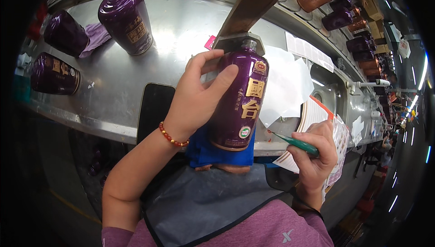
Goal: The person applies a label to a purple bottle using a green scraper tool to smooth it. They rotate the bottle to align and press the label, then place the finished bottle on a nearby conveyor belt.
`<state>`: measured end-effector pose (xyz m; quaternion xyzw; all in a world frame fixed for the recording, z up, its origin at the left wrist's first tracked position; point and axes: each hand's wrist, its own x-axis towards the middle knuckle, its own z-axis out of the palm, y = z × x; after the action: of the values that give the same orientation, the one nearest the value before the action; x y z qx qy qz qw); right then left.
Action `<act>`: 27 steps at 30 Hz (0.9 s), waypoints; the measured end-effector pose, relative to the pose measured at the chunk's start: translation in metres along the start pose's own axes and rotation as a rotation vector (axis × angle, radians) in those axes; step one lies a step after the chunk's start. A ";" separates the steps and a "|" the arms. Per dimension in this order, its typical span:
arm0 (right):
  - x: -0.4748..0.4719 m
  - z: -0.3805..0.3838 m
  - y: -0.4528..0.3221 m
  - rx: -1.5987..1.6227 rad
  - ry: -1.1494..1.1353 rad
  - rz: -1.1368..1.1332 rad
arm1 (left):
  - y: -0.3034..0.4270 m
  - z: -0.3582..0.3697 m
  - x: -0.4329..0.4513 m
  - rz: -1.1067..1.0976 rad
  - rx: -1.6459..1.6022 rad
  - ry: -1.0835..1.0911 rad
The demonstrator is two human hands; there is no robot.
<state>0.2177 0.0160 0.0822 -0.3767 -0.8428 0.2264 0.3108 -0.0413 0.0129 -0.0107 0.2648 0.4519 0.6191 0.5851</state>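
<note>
A glossy purple glass bottle (226,114) with raised gold characters and a clear neck lies tilted before me, its base towards my body. Beneath its lower end is a folded blue cloth (200,150). My left hand (192,94) grips the bottle's left side near the shoulder, thumb on the front; the fingertips are partly hidden. Between the thumb and fingers of my right hand (316,158) is a slim green pointed tool (299,144), probably tweezers. Its tip points at the bottle's lower right side and is apart from it.
Three more purple bottles (125,19) and a lilac cloth (95,37) are on the metal bench (176,19) at left. A wooden beam (251,5) rises behind my bottle. White sheets (283,83), printed papers (311,117) and a dark flat panel (154,104) lie nearby. Bottles line a conveyor (302,12).
</note>
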 end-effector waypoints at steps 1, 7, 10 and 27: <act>0.000 0.000 0.000 0.001 0.003 0.002 | -0.005 -0.002 -0.004 0.026 0.044 0.010; -0.006 0.001 0.006 0.026 0.012 0.050 | -0.022 -0.004 -0.030 0.091 0.316 -0.021; -0.006 0.002 0.006 0.044 0.015 0.049 | -0.023 -0.004 -0.027 0.036 0.214 -0.045; -0.006 0.004 0.006 0.059 0.019 0.061 | -0.014 0.004 -0.028 0.016 0.108 -0.053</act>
<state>0.2211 0.0143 0.0733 -0.3948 -0.8210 0.2570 0.3226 -0.0265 -0.0141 -0.0155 0.3160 0.4670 0.5910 0.5769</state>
